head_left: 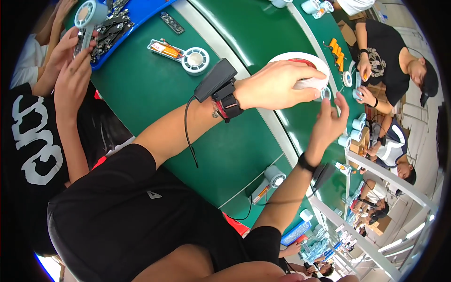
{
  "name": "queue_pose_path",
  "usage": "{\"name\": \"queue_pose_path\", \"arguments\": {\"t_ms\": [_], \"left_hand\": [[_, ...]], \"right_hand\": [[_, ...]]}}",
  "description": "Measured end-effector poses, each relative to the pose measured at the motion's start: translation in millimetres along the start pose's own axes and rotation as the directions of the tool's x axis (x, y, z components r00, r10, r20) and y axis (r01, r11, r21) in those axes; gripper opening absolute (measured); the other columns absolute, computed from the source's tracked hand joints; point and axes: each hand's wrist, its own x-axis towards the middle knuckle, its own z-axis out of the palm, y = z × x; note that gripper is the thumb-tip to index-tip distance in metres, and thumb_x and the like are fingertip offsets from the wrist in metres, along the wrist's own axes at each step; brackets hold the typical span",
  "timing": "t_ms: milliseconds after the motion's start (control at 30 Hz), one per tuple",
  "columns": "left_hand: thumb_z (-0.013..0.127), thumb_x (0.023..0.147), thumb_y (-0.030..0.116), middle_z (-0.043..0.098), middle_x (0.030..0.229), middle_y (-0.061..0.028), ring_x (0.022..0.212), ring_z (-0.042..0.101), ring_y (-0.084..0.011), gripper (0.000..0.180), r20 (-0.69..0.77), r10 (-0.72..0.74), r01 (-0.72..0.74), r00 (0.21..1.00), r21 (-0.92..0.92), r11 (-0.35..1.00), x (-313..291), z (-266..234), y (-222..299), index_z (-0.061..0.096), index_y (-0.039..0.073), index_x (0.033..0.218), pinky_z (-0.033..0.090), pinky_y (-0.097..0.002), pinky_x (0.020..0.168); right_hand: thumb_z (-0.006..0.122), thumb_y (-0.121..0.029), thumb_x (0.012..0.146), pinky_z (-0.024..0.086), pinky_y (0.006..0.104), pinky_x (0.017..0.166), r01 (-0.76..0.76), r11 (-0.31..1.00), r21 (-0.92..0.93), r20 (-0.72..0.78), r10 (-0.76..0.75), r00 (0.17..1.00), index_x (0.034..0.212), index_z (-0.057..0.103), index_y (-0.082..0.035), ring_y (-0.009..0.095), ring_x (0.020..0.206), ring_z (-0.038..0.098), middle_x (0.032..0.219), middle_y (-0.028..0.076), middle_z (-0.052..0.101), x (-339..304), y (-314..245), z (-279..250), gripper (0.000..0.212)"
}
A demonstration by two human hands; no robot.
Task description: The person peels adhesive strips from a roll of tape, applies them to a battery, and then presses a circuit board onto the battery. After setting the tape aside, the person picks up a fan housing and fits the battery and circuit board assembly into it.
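My left hand (pixel 277 84) grips a white roll (pixel 314 83) over the green bench, fingers curled over its side. Behind the hand shows the roll's broad white rim with a red part inside. Close by, my right hand (pixel 331 120) has its thumb and forefinger stretched out and apart. A small pale ring (pixel 325 92) lies between the tips of both hands; whether it is touched I cannot make out. Left of my left hand lies a fan unit (pixel 195 60) with a round blue-white head and an orange battery in its open handle.
A second fan unit (pixel 274 177) lies beside my right forearm. A blue tray (pixel 136 21) of black parts and a small circuit board (pixel 172 23) are at the far left. A co-worker's hands (pixel 75 61) hold another fan. Orange batteries (pixel 336 54) lie across the bench, near another person.
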Motion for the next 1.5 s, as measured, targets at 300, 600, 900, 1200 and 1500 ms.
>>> {"name": "queue_pose_path", "arguments": {"t_ms": [300, 600, 900, 1200, 1500], "left_hand": [[0.056, 0.093, 0.010, 0.061, 0.113, -0.0176, 0.099, 0.060, -0.0341, 0.045, 0.390, 0.008, -0.073, 0.921, 0.152, 0.986, -19.6, 32.2, 42.4, 0.055, 0.000, 0.137, 0.048, -0.0416, 0.088], [0.054, 0.097, 0.013, 0.063, 0.118, -0.0201, 0.102, 0.061, -0.0350, 0.044, 0.576, 0.006, -0.078, 0.817, 0.101, 0.992, -37.1, 54.2, 49.4, 0.055, 0.000, 0.138, 0.049, -0.0390, 0.091], [0.050, 0.098, 0.012, 0.066, 0.122, -0.0160, 0.090, 0.064, -0.0215, 0.041, 0.675, -0.302, 0.417, 0.673, -0.009, 0.909, -42.9, 70.1, 53.0, 0.057, -0.001, 0.137, 0.052, -0.0342, 0.084], [0.049, 0.101, 0.014, 0.069, 0.108, -0.0058, 0.080, 0.059, -0.0111, 0.041, 0.331, -0.390, 0.473, 0.859, -0.224, 0.852, -24.2, 56.4, 33.1, 0.056, -0.002, 0.137, 0.048, -0.0268, 0.075], [0.048, 0.101, 0.011, 0.067, 0.115, -0.0083, 0.084, 0.058, -0.0126, 0.040, 0.355, -0.353, 0.435, 0.866, -0.185, 0.881, -24.2, 63.9, 28.3, 0.054, -0.001, 0.139, 0.049, -0.0266, 0.078]], "right_hand": [[0.073, 0.001, 0.087, 0.045, 0.0194, 0.057, 0.217, 0.967, -0.131, -0.018, -0.221, 0.975, 0.121, 0.064, -0.002, 0.006, 0.072, 0.056, 0.121, 0.008, 0.055, -87.5, -56.6, -39.9, 0.035], [0.075, 0.007, 0.083, 0.049, 0.0198, 0.057, -0.055, 0.867, 0.495, -0.027, 0.078, 0.997, 0.093, 0.059, -0.002, 0.009, 0.075, 0.062, 0.114, 0.013, 0.063, -115.2, -47.5, -71.2, 0.021], [0.073, 0.008, 0.084, 0.045, 0.0193, 0.051, -0.011, 0.841, 0.540, -0.135, 0.100, 0.986, 0.112, 0.049, -0.004, 0.009, 0.065, 0.059, 0.101, 0.019, 0.069, -136.6, -41.8, -73.8, 0.038], [0.085, -0.005, 0.076, 0.055, 0.0352, 0.082, -0.054, 0.997, 0.059, -0.513, 0.077, 0.855, 0.140, 0.037, 0.006, 0.027, 0.097, 0.064, 0.124, 0.023, 0.053, 34.5, 106.9, -128.4, 0.080], [0.087, -0.025, 0.069, 0.046, 0.0494, 0.101, -0.100, 0.853, -0.513, -0.290, -0.063, 0.955, 0.150, 0.030, 0.002, 0.045, 0.122, 0.050, 0.142, 0.028, 0.040, 31.4, 175.5, -127.0, 0.102]]}}
